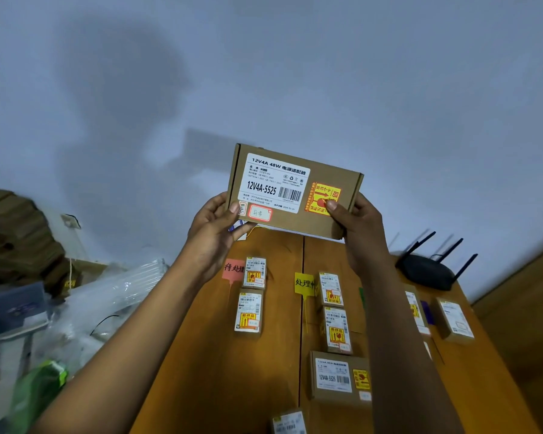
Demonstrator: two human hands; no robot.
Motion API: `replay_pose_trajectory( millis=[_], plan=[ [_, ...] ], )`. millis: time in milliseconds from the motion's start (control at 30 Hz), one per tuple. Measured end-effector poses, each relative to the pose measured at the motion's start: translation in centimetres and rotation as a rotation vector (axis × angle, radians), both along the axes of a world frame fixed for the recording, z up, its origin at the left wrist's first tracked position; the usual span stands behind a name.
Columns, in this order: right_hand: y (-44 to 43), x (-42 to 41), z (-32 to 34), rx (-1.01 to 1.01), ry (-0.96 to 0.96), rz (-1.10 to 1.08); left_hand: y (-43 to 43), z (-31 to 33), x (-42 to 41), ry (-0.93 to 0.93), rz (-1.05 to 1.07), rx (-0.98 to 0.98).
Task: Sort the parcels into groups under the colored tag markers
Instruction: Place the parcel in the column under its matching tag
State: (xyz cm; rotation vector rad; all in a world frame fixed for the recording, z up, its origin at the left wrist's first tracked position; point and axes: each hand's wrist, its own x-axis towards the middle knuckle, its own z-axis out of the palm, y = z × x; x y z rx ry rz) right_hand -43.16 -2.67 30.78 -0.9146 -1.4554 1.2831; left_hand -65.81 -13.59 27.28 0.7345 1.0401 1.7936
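Note:
I hold a flat brown cardboard parcel (292,191) up in front of the wall, label side facing me. My left hand (215,228) grips its lower left corner and my right hand (359,227) grips its lower right corner. It bears a white label, a yellow-red fragile sticker and a small red-bordered sticker. Below, on the wooden table (207,355), a red tag marker (233,270) has two small parcels (251,296) beside it. A yellow tag marker (304,284) has two small parcels (334,311) and a larger one (339,379) under it. A green tag (362,297) is mostly hidden by my right arm.
A black router with antennas (428,270) sits at the table's far right corner. More parcels (453,321) lie right of my arm, and one (289,422) at the near edge. Clear plastic packing (107,296) and stacked cardboard (16,233) crowd the left side.

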Motion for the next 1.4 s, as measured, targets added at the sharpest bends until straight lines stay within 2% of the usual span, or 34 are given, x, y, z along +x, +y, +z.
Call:
replay_pose_trajectory(
  millis=[167, 267, 533, 700, 800, 867, 1200, 1333, 1400],
  plan=[
    [-0.8, 0.7, -1.9, -0.063, -0.02, -0.039, 0.6, -1.1, 0.3, 0.052, 0.002, -0.089],
    [-1.2, 2.1, -3.6, -0.107, -0.068, -0.077, 1.4, -2.9, 1.3, 0.059, -0.008, -0.207],
    [-3.4, 9.8, -9.8, -0.33, -0.106, -0.275, 4.4, -10.1, 7.6, 0.024, -0.197, -0.476],
    [-3.1, 17.9, -12.1, -0.421, -0.104, -0.411, 7.2, -12.2, 15.6, 0.015, -0.312, -0.565],
    [-2.4, 23.6, -13.7, -0.452, -0.147, -0.447, 9.0, -14.2, 20.9, -0.133, -0.362, -0.619],
    [-2.0, 27.5, -14.9, -0.486, -0.143, -0.464, 9.7, -15.5, 24.6, -0.15, -0.398, -0.676],
    [4.0, 49.2, -25.4, -0.684, -0.299, -0.663, 15.8, -22.3, 46.8, 0.145, -0.652, -0.94],
    [8.7, 55.9, -30.3, -0.746, -0.379, -0.66, 19.3, -25.2, 54.6, 0.249, -0.728, -0.971],
    [11.0, 58.4, -32.4, -0.771, -0.387, -0.655, 20.6, -26.9, 57.7, 0.24, -0.737, -0.974]
  ],
)
